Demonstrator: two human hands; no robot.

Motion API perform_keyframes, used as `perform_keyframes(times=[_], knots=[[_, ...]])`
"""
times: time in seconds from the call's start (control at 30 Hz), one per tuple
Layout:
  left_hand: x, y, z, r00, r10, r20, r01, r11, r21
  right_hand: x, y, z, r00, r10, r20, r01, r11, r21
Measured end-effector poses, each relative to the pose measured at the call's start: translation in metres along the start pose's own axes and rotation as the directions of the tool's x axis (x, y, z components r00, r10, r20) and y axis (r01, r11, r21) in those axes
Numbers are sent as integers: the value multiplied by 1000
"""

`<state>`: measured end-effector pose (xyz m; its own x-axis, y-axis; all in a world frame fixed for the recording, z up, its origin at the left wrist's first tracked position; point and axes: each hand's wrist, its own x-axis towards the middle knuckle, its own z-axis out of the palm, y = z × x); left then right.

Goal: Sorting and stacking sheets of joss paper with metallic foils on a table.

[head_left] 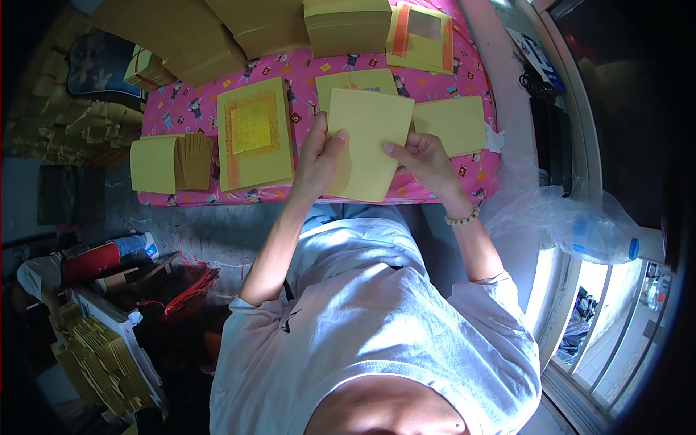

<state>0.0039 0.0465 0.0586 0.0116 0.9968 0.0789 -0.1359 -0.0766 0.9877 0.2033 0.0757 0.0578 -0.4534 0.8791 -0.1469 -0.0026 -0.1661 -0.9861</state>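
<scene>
Both my hands hold a yellow paper sheet [373, 141] upright over the table, one at each side edge; whether it is one sheet or several cannot be told. My left hand [317, 159] has its thumb on the front, and my right hand [426, 161] pinches the other edge. Partly hidden behind it lies another yellow paper piece [335, 83]. To the left is yellow paper with an orange-bordered gold square [254, 130], and beyond that a fanned yellow paper stack [154, 165]. A plain yellow paper stack [455, 125] lies right of my right hand.
Taller yellow paper stacks [348, 29] line the far side of the pink patterned cloth [312, 64]. At right are a plastic bag with a bottle [602, 235] and a barred window [616, 319]. Another person [40, 279] handles paper bundles [101, 359] at left, near red strings [192, 290].
</scene>
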Motion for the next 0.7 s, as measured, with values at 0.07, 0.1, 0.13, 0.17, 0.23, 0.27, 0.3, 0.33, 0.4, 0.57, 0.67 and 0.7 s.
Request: perform_keyframes(times=[0.07,0.1,0.13,0.17,0.23,0.27,0.3,0.33,0.4,0.57,0.67,0.7], knots=[[-1,0,1,1000,-3,2,3,1000,24,-1,1,0,1000,6,-21,-6,1000,10],[-2,-1,0,1000,-3,2,3,999,50,-2,2,1,999,11,-40,-10,1000,20],[-2,-2,0,1000,-5,2,5,999,50,-2,2,1,999,12,-40,-12,1000,21],[-2,-5,0,1000,9,-7,-8,997,75,-2,2,0,999,35,-23,-34,998,44],[0,-4,-1,1000,20,-16,-18,995,102,-4,2,1,998,59,-5,-58,996,69],[0,-1,-2,1000,20,-17,-19,997,78,-8,1,3,996,92,8,-92,996,3],[1,1,-1,1000,21,-15,-20,998,52,-11,0,3,992,126,15,-125,990,-65],[1,0,-1,1000,19,-13,-19,999,51,-11,3,2,992,128,13,-126,990,-65],[2,-1,-2,1000,10,4,-10,998,67,-10,12,-1,998,67,1,-67,998,-12],[4,-4,-3,999,33,-27,-32,999,35,-18,11,6,984,172,49,-171,985,-36],[5,-5,-2,998,50,-48,-49,999,15,-20,16,10,989,138,54,-142,986,82],[5,-6,-2,997,59,-59,-59,998,-2,-21,18,11,995,98,37,-102,985,141]])
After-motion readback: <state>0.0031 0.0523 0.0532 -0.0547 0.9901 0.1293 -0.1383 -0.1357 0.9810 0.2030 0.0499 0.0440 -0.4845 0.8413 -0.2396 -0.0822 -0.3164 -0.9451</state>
